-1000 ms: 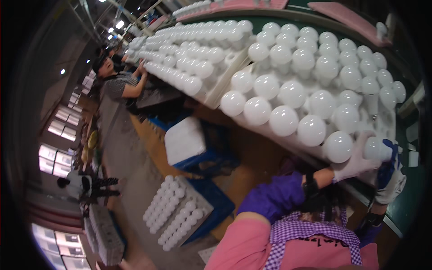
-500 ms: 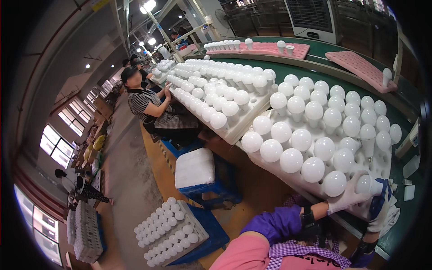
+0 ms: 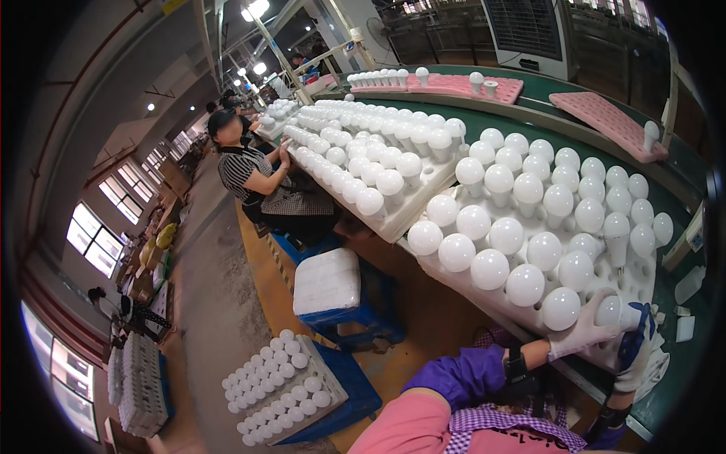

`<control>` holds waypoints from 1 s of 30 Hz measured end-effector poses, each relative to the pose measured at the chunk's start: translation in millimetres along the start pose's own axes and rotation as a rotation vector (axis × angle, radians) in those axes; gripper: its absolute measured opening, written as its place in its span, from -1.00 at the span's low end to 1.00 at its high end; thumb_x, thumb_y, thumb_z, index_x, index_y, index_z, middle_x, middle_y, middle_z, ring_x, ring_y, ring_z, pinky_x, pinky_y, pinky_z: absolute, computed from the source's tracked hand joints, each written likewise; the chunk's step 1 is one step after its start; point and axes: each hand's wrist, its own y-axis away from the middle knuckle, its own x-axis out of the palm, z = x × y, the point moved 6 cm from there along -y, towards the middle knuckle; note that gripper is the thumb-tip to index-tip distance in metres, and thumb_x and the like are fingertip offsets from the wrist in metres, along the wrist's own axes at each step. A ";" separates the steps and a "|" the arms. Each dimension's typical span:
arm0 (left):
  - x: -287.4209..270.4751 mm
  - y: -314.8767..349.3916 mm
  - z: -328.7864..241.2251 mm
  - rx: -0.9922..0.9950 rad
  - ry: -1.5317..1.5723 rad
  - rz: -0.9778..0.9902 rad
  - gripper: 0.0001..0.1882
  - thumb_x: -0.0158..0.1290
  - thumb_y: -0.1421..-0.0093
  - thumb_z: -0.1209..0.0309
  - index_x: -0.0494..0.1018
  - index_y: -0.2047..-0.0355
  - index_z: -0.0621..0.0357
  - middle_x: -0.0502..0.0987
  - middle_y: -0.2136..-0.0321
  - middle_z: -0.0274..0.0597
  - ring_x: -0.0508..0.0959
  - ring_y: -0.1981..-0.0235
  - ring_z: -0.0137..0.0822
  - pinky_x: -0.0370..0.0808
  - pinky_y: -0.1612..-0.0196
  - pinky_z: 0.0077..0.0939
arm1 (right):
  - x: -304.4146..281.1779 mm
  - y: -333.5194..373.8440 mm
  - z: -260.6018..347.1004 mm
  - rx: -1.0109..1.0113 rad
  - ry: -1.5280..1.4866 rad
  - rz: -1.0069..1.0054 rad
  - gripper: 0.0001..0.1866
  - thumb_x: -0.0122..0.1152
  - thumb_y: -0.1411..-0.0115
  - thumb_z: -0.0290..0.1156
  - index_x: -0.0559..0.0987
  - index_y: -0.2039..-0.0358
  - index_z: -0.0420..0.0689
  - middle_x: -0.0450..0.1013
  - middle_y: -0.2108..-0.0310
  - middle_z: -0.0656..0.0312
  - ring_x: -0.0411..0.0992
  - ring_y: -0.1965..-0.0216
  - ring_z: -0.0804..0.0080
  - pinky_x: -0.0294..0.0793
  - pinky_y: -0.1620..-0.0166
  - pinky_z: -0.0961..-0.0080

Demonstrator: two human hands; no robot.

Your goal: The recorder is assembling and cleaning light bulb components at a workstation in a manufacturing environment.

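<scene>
Both of my hands wear white gloves, and a light bulb (image 3: 608, 310) lies on its side between them. My left hand (image 3: 581, 335) is wrapped round the white globe. At the bulb's other end, my right hand (image 3: 637, 346), blue on the fingers, closes round the base, which its fingers hide. They work just above the near right corner of a white foam tray (image 3: 634, 278). Rows of white bulbs stand upright in that tray, globes up. The nearest one, a large bulb (image 3: 561, 309), is right beside my left hand. One slimmer bulb (image 3: 616, 231) leans among them, its screw base showing.
A second bulb-filled foam tray (image 3: 423, 189) adjoins on the left, where a co-worker (image 3: 253, 174) sits. Pink trays (image 3: 605, 121) lie along the back of the green bench. A blue stool (image 3: 325, 280) and another bulb tray (image 3: 333, 371) are on the left, below bench level.
The view has shifted slightly. My hands keep the same hold on the bulb, with hardly any movement. The person walking at far left has bent forward.
</scene>
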 end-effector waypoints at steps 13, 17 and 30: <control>5.2 -0.2 4.9 0.039 -0.011 -0.009 -0.25 0.19 0.01 0.42 0.10 -0.19 0.05 0.48 0.33 -0.14 0.49 0.51 -0.51 0.48 0.43 -0.57 | 25.6 16.3 -52.0 0.518 -1.046 -0.093 -0.71 -0.07 -0.30 -0.44 0.43 0.02 -0.27 0.40 0.07 0.17 0.38 0.04 0.38 0.31 -0.08 0.48; 6.9 5.2 -10.1 0.008 -0.005 -0.012 -0.25 0.19 -0.01 0.41 0.09 -0.19 0.06 0.47 0.36 -0.18 0.48 0.52 -0.52 0.47 0.45 -0.59 | 18.8 16.9 -45.7 0.349 -0.569 -0.086 -0.63 -0.10 -0.29 -0.51 0.36 -0.11 -0.25 0.37 0.04 0.15 0.35 0.00 0.38 0.29 -0.11 0.49; 5.0 0.6 -7.7 0.017 0.054 0.014 -0.25 0.22 0.04 0.40 0.10 -0.14 0.11 0.48 0.30 -0.07 0.50 0.47 -0.46 0.49 0.45 -0.54 | 1.7 1.0 -11.7 0.075 -0.193 -0.017 -0.60 0.04 -0.18 -0.59 0.37 -0.06 -0.26 0.40 0.05 0.05 0.37 -0.02 0.17 0.29 -0.13 0.37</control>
